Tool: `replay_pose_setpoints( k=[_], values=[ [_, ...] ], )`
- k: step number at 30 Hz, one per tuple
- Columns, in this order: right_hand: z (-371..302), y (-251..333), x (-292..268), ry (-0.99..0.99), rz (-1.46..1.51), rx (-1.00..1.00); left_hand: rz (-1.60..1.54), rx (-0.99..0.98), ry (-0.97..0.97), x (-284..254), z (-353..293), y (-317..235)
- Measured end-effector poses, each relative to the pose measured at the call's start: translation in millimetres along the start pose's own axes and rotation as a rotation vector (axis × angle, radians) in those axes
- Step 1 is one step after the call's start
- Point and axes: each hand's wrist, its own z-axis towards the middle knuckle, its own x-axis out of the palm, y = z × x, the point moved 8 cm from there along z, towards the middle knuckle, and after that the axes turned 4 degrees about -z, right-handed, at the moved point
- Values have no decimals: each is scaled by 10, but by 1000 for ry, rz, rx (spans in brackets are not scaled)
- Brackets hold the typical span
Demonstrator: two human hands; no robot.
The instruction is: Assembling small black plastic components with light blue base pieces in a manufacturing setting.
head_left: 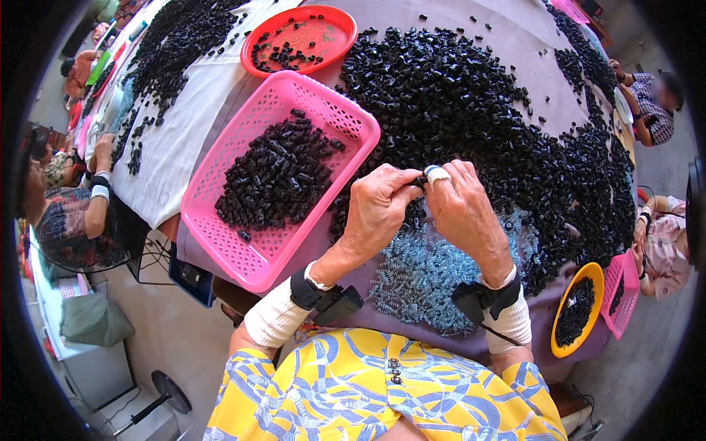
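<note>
Over the near side of the table both my hands meet, fingertips together at a small black plastic part [421, 178] that they mostly cover. My left hand [376, 209] pinches it between thumb and forefinger. My right hand [468, 217], with white tape round one finger, is closed at the other side of the same part. Below them lies a spread of small silvery-blue coil springs [423, 283]. A large heap of small black plastic parts [448, 95] extends beyond and to the right. To the left of my hands, a pink perforated basket [209, 173] holds many black pieces.
Behind the basket sits a red round tray [338, 22] with scattered black parts. At right are a yellow bowl [557, 331] and a smaller pink basket [629, 283]. Other people work around the table at both sides. A round-based black stand [170, 393] is at lower left.
</note>
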Motion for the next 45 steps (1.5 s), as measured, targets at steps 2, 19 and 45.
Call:
replay_pose_setpoints(
  k=[2, 19, 45],
  values=[
    [11, -4, 11, 24, 14, -6, 33, 12, -5, -12, 2, -24],
    [-61, -26, 152, 145, 54, -101, 256, 102, 93, 41, 27, -89],
    [-31, -151, 110, -38, 104, 90, -765, -673, 236, 258, -166, 478]
  ],
)
